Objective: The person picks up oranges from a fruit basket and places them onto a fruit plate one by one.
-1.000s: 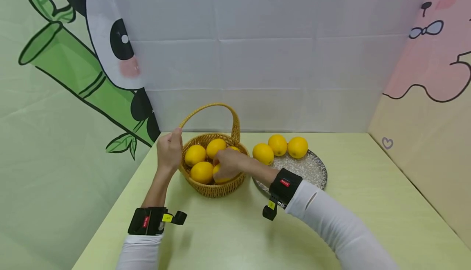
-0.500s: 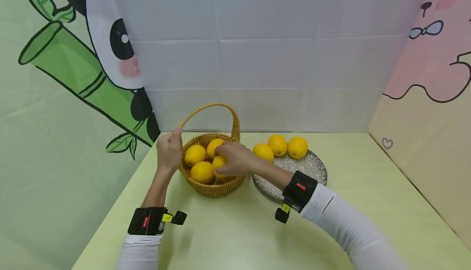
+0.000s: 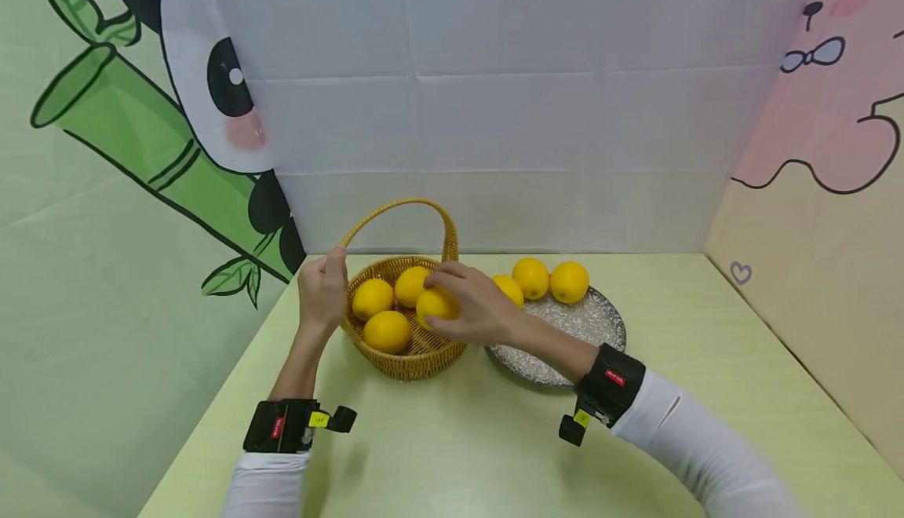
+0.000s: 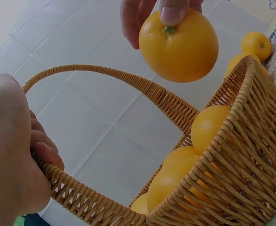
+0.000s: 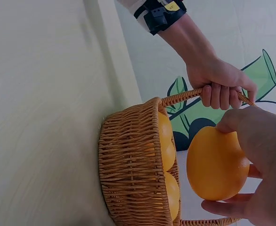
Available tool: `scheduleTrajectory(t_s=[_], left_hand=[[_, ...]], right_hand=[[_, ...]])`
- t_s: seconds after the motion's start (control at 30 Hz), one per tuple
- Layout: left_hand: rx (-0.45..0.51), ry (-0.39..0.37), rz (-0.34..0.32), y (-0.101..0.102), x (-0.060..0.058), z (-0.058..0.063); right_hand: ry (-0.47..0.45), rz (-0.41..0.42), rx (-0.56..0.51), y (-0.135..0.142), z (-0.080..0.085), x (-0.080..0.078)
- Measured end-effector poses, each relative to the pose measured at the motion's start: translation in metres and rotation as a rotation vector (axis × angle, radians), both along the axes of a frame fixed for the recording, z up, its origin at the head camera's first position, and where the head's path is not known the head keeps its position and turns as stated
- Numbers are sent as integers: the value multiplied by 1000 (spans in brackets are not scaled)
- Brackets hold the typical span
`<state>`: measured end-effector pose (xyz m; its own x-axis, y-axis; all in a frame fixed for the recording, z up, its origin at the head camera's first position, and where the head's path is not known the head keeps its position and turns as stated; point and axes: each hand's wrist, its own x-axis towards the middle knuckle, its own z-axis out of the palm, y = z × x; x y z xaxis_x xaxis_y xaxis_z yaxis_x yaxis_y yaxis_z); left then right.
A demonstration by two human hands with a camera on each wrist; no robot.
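My left hand (image 3: 322,290) grips the handle (image 4: 105,70) of a wicker basket (image 3: 413,365) on its left side. Inside the basket lie oranges (image 3: 388,332), which also show over the rim in the left wrist view. My right hand (image 3: 476,306) holds another orange (image 4: 179,46) by thumb and fingers, lifted above the basket's right side. In the right wrist view this held orange (image 5: 217,162) hangs apart from the basket's rim, with fingers partly hidden behind it.
Right of the basket stands a speckled grey plate (image 3: 579,326). Three oranges (image 3: 531,278) sit along its back left edge, one partly hidden by my right hand. Basket and plate share a pale table (image 3: 452,439), with a printed cloth (image 3: 494,125) behind.
My right hand has taken an orange from the basket's front right, raised it and drawn it somewhat to the right. The left hand stays on the handle.
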<state>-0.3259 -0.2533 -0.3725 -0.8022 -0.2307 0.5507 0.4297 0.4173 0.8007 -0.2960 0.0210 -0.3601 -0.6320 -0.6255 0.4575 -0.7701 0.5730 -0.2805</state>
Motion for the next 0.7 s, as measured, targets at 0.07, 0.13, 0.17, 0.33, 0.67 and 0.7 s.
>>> scheduleTrajectory(t_s=[0.07,0.13,0.17,0.33,0.67,0.7], left_hand=[[-3,-4,1,0,0,0],[-7,-4,-1,0,1,1],[-9,-3,-2,0,1,1],[-10,13,-4,0,1,1],[-7,-2,-7,-1,0,-1],[-7,-4,-9,0,0,-1]], right_hand=[[11,14,-38,6,0,3],[15,17,-64,11,0,5],[15,15,-74,15,0,6],[29,-8,-92,32,-3,10],[35,-72,-116,78,-11,14],[38,-80,-120,84,-12,14]])
